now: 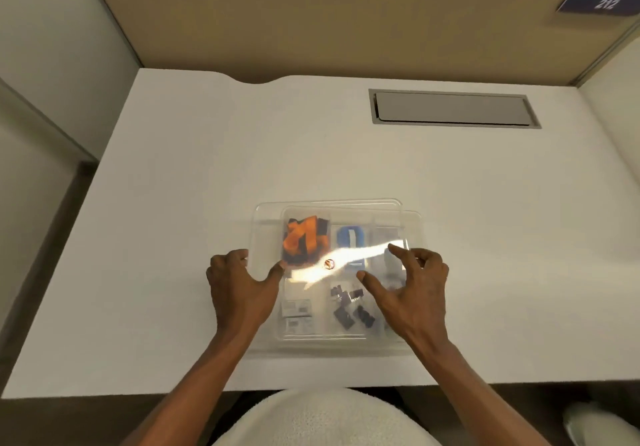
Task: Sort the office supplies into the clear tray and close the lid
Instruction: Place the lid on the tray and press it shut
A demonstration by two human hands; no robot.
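A clear divided tray [414, 224] sits on the white desk near its front edge. A clear lid [270, 213] lies over it, shifted a little to the left. Under the lid lie orange and dark items [304, 238], a blue item [350, 236], several dark binder clips [349, 307] and small white boxes [297, 314]. My left hand [239, 290] grips the lid's left edge, thumb on top. My right hand [412, 290] rests on the lid's right part with fingers spread.
A grey cable hatch [453, 108] is set into the desk at the back right. Partition walls enclose the desk on three sides. A blue sign reading 212 [604, 2] hangs top right. My lap shows below the desk's front edge.
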